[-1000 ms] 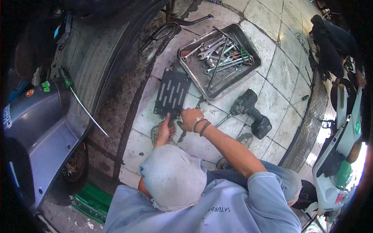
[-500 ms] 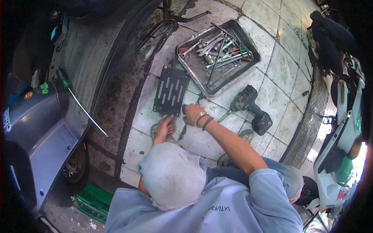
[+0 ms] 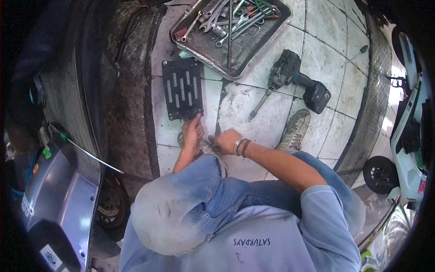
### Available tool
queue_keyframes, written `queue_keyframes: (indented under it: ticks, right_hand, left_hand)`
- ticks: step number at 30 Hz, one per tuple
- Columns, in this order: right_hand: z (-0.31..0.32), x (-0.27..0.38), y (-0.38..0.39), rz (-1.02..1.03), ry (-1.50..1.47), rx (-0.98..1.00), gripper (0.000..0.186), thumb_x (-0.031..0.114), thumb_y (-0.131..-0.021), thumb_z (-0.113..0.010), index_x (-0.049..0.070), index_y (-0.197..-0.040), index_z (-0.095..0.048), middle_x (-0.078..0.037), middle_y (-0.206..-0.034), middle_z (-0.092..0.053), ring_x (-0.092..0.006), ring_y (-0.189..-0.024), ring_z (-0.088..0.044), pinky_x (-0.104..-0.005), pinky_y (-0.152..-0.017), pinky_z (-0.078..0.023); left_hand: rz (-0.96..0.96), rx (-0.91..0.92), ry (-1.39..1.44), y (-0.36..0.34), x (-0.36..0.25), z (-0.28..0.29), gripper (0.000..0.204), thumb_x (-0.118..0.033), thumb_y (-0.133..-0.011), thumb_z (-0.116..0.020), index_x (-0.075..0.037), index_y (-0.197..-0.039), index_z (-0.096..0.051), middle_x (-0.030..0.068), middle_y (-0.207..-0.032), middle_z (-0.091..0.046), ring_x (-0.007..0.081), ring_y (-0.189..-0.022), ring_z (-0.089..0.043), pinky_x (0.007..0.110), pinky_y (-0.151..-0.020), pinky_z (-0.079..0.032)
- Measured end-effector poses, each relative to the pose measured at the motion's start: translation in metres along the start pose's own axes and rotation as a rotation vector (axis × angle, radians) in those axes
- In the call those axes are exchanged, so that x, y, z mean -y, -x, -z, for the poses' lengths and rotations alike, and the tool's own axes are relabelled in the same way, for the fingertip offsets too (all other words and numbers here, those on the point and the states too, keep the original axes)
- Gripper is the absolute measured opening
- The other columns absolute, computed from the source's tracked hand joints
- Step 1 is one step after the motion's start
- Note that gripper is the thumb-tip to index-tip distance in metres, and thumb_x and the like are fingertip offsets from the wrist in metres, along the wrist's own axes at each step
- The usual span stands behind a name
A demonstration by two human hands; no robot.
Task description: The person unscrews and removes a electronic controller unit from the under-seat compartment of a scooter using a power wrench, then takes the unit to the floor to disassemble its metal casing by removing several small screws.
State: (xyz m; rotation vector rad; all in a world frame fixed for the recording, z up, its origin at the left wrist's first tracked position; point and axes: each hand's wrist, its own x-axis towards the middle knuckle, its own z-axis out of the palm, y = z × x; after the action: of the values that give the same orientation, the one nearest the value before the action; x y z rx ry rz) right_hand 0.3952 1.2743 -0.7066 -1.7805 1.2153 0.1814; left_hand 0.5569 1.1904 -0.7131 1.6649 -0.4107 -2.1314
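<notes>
My left hand pinches the bottom edge of a black slotted plate. Below and to the right of the plate, my right hand is closed, apparently on a small dark item that I cannot make out. A black cordless drill with a long bit lies on the white tiles to the upper right of my right hand. Above the plate sits a metal tray holding several wrenches, sockets and other tools.
A grey scooter body stands on the left, with a green-handled screwdriver over it. A dark, worn metal strip borders the tiles. On the right are white motorcycle parts and a black wheel.
My head view has shifted, showing more of my knees and shirt. My right hand has drawn back from the plate's lower corner, down and away from it.
</notes>
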Motion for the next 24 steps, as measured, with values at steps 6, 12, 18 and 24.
queue_keyframes:
  ticks: [6,12,18,24]
  right_hand:
    - [-0.007,0.000,-0.019,0.091,-0.009,0.000,0.027,0.021,-0.088,-0.061,0.010,-0.112,-0.067,-0.017,-0.094,-0.074,-0.0355,-0.086,-0.073,-0.0472,-0.073,-0.058]
    - [0.028,-0.021,-0.021,-0.139,-0.447,-0.461,0.023,0.021,-0.086,-0.065,0.003,-0.100,-0.065,-0.023,-0.086,-0.070,-0.0400,-0.079,-0.069,-0.0457,-0.073,-0.056]
    - [0.089,-0.042,-0.039,-0.323,-1.085,-0.519,0.022,0.015,-0.090,-0.063,-0.006,-0.095,-0.066,-0.018,-0.080,-0.073,-0.0254,-0.073,-0.073,-0.0379,-0.068,-0.058]
    - [0.113,-0.033,-0.061,-0.269,-1.635,-0.612,0.031,0.005,-0.094,-0.048,-0.007,-0.116,-0.066,-0.011,-0.086,-0.065,-0.0205,-0.070,-0.064,-0.0351,-0.067,-0.058]
  left_hand:
    - [0.029,0.070,0.180,-0.006,0.010,0.012,0.021,-0.021,-0.100,-0.052,-0.007,-0.085,-0.053,-0.0048,-0.059,-0.035,0.0065,-0.045,-0.029,0.025,-0.040,-0.023]
    - [0.126,-0.029,0.244,-0.013,0.011,0.014,0.023,-0.018,-0.100,-0.045,-0.010,-0.079,-0.044,-0.0028,-0.060,-0.034,0.0091,-0.049,-0.030,0.027,-0.043,-0.025]
    - [0.062,-0.032,0.249,-0.008,0.017,0.003,0.021,-0.016,-0.101,-0.049,-0.011,-0.081,-0.046,-0.0035,-0.062,-0.036,0.0085,-0.049,-0.032,0.026,-0.043,-0.026]
    - [-0.016,-0.099,0.223,-0.001,0.019,-0.005,0.021,-0.018,-0.101,-0.054,-0.012,-0.082,-0.048,-0.0050,-0.062,-0.036,0.0072,-0.048,-0.032,0.025,-0.042,-0.025]
